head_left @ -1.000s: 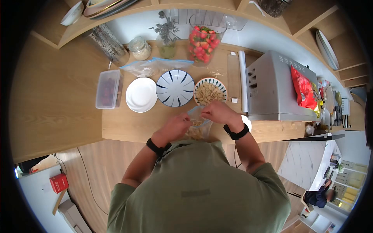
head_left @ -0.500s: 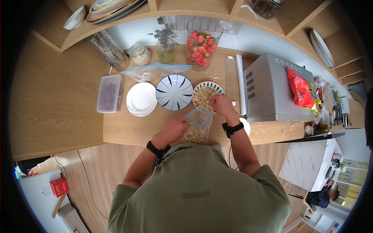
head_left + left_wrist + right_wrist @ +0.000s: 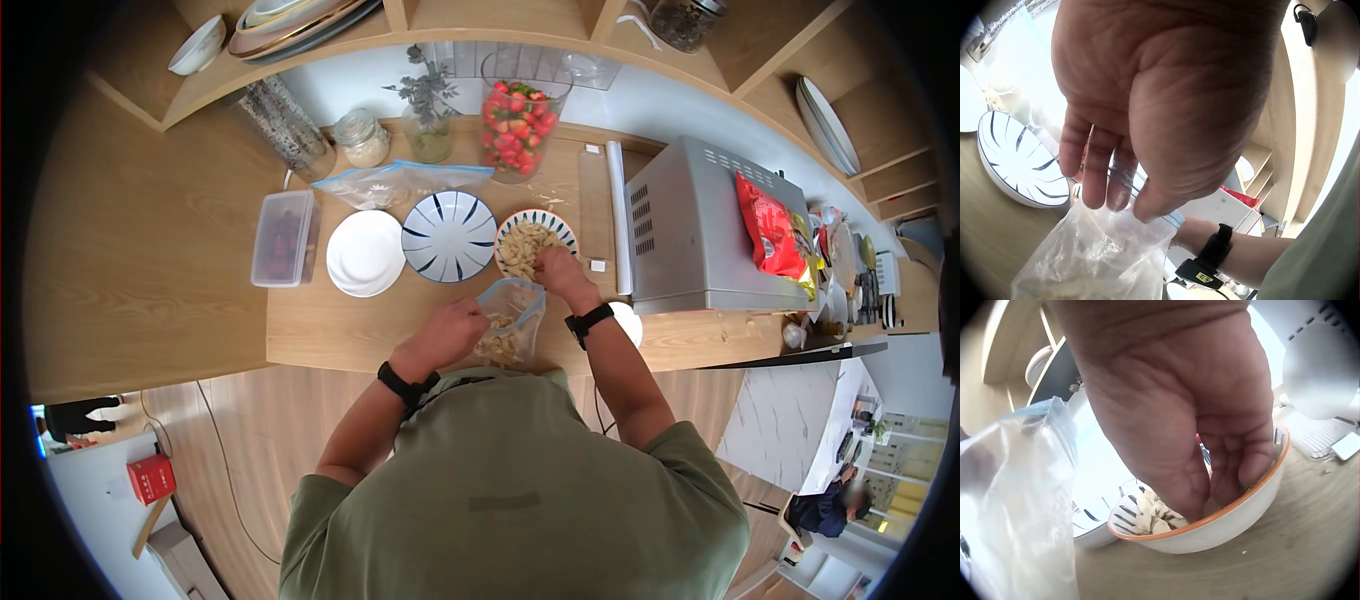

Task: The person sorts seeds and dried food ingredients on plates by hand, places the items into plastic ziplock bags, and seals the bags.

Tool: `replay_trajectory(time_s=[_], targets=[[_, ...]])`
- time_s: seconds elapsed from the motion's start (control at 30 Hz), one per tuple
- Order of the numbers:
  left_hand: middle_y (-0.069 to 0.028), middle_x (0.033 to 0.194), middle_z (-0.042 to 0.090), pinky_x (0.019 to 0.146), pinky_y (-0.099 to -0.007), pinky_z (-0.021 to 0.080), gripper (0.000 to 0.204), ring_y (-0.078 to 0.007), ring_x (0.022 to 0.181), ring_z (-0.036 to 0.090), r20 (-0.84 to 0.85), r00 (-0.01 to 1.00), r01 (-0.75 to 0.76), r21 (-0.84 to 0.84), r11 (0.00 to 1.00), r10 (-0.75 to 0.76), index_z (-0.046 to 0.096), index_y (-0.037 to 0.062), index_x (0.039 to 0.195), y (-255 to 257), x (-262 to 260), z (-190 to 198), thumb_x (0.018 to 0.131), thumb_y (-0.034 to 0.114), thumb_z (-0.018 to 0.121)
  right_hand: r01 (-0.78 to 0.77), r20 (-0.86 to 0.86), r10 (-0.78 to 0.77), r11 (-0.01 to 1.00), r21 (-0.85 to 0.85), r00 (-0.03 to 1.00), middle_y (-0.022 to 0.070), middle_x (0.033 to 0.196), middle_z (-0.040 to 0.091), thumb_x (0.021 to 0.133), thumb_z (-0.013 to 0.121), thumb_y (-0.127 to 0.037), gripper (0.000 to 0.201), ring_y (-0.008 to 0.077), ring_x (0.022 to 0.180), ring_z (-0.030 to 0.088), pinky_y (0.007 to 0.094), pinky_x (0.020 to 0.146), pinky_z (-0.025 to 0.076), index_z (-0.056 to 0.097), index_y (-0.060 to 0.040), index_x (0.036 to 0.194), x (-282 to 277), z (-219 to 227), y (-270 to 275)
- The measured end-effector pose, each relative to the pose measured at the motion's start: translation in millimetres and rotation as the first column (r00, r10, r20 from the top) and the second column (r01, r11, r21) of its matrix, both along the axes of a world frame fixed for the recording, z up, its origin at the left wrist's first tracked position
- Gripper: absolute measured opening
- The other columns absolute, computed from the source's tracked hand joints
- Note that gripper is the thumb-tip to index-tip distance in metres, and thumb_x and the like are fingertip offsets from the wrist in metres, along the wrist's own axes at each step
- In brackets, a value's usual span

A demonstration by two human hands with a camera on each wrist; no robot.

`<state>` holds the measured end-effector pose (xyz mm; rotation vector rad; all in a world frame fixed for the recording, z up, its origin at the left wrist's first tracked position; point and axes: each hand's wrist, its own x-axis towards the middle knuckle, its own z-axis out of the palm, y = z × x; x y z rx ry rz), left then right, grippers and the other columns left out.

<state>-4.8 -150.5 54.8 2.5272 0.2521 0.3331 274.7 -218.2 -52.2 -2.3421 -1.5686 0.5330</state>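
Observation:
My left hand (image 3: pixel 453 328) pinches the rim of a clear zip bag (image 3: pixel 520 335) between thumb and fingers; in the left wrist view the bag (image 3: pixel 1104 250) hangs below the fingertips. Its mouth gapes open, and pale pieces lie in its lower part. My right hand (image 3: pixel 563 275) reaches down into an orange-rimmed bowl (image 3: pixel 1222 534) of pale, chunky food pieces (image 3: pixel 1155 515). Thumb and fingers curl in among the pieces, with the tips partly hidden behind the rim. The bowl stands just beyond the bag's mouth.
Left of the bowl are a blue-striped bowl (image 3: pixel 449 237), white plates (image 3: pixel 364 254) and a lidded box (image 3: pixel 285 240). Behind stand another zip bag (image 3: pixel 395 185), a jar (image 3: pixel 362 140) and a strawberry-filled container (image 3: pixel 520 125). A grey appliance (image 3: pixel 710 235) stands at right.
My right hand has left the bag's mouth and moved forward and right into the bowl, its fingers now among the pieces. The left hand keeps hold of the bag, whose mouth is now wider.

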Motion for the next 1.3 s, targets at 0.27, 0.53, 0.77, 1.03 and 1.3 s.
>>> replay_trajectory(time_s=[0.27,0.53,0.77,1.03,1.3], targets=[[-0.0085,0.084,0.061,0.067,-0.0413,0.050,0.003,-0.0306,0.078,0.061,0.020,1.000,0.023,-0.040,0.999,-0.023,0.067,0.0081,0.083,8,2,0,0.082,0.011,0.065,-0.091,0.054,0.092,0.995,-0.028,0.994,0.0167,0.081,0.067,0.068,0.071,-0.012,0.012,0.0349,0.083,0.065,0.0434,0.076,0.053,0.070,-0.0037,0.077,-1,-3,0],[-0.0077,0.089,0.060,0.070,-0.0408,0.050,0.006,-0.0294,0.085,0.060,-0.082,0.993,0.074,-0.075,0.994,-0.080,0.067,0.0091,0.086,20,2,-1,0.084,0.014,0.064,0.057,-0.156,-0.034,0.988,0.146,0.987,0.0163,0.076,0.068,0.071,0.072,-0.010,0.012,0.0297,0.069,0.067,0.0374,0.064,0.053,0.070,-0.0017,0.079,10,24,-4],[-0.0081,0.091,0.059,0.070,-0.0411,0.049,0.007,-0.0296,0.085,0.060,-0.046,0.988,0.141,-0.158,0.977,-0.150,0.067,0.0091,0.086,32,5,-3,0.084,0.014,0.063,0.234,-0.307,-0.170,0.954,0.186,0.937,0.0081,0.070,0.067,0.074,0.076,-0.008,0.013,0.0136,0.064,0.064,0.0281,0.061,0.052,0.069,-0.0005,0.082,10,44,-16],[-0.0084,0.091,0.060,0.071,-0.0409,0.050,0.007,-0.0298,0.087,0.060,-0.046,0.992,0.108,-0.125,0.986,-0.114,0.067,0.0092,0.087,34,13,-17,0.082,0.013,0.065,0.099,-0.615,0.090,0.959,0.267,0.783,0.0075,0.073,0.067,0.074,0.076,-0.006,0.012,0.0142,0.066,0.063,0.0290,0.062,0.050,0.068,-0.0024,0.083,-23,86,-13],[-0.0087,0.088,0.061,0.071,-0.0406,0.049,0.007,-0.0303,0.084,0.061,0.000,0.994,0.109,-0.147,0.983,-0.110,0.067,0.0084,0.088,31,10,-8,0.081,0.010,0.066,-0.271,-0.357,0.311,0.949,0.159,0.881,0.0145,0.072,0.065,0.071,0.069,-0.005,0.007,0.0304,0.067,0.063,0.0356,0.062,0.049,0.065,-0.0014,0.076,-52,120,-14]])
